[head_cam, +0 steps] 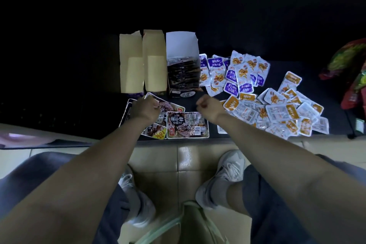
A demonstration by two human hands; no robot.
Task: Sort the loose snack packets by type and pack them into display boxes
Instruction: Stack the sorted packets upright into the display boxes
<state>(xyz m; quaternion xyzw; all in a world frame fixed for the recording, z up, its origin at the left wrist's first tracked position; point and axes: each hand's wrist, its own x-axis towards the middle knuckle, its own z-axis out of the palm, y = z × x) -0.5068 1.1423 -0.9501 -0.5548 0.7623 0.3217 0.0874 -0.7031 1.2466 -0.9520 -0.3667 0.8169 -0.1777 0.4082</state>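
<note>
Left hand (145, 108) grips dark packet (170, 106); right hand (208, 105) fisted, both forearms extended

My left hand (145, 108) hides part of the dark packets (188, 125); the red bag (349, 61) at three o'clock is cut off.

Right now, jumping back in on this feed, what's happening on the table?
A seated person is sorting snack packets. The left hand is curled onto the dark packets at the table's near edge, seemingly pinching one. The right hand hovers curled beside them, holding nothing visible. Behind, the white box is full of dark packets; the two brown boxes hold none. Purple packets and orange packets lie loose to the right.
</note>
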